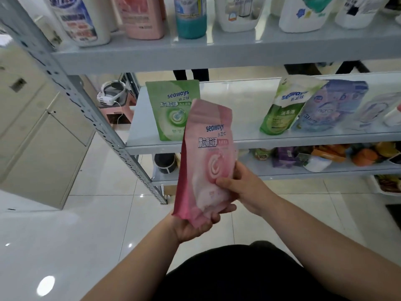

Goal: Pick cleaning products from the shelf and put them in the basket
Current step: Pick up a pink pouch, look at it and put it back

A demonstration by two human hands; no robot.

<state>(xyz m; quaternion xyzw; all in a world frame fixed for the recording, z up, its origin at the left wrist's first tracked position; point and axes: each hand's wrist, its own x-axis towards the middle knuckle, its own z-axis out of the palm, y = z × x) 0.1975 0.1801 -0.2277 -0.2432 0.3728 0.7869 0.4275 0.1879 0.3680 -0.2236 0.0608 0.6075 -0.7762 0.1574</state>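
You hold the pink pouch [208, 161] upright in 2 hands, in the air in front of the rack and off the shelf, its printed face towards you. Your left hand [193, 227] cups it from below, fingers curled round the bottom edge. Your right hand [245, 187] clamps the lower right side, with the thumb pressed on the front and the fingers wrapped behind.

Behind the pouch is the middle shelf [238, 137]. A green pouch [171, 109] stands upright on it, and from your view the pink one covers its lower right corner. Further right on that shelf lean 2 more packs: a green-and-white pouch [282, 107], tilted to the right, and just beside it a blue pouch [329, 105]. Past these lie paler packs too blurred to read.

The top shelf [217, 55] carries a row of bottles, among them a pink bottle [141, 16] and a teal bottle [191, 20] with white ones on either side. The lower shelf [282, 170] holds a jumble of orange, purple and green packets.

The rack's grey perforated upright [86, 105] slants down just left of your left hand, the closest hard thing on that side. Beyond it stands a beige cabinet [32, 127], and through the rack you can see a white headset [111, 94] on a pink stool.
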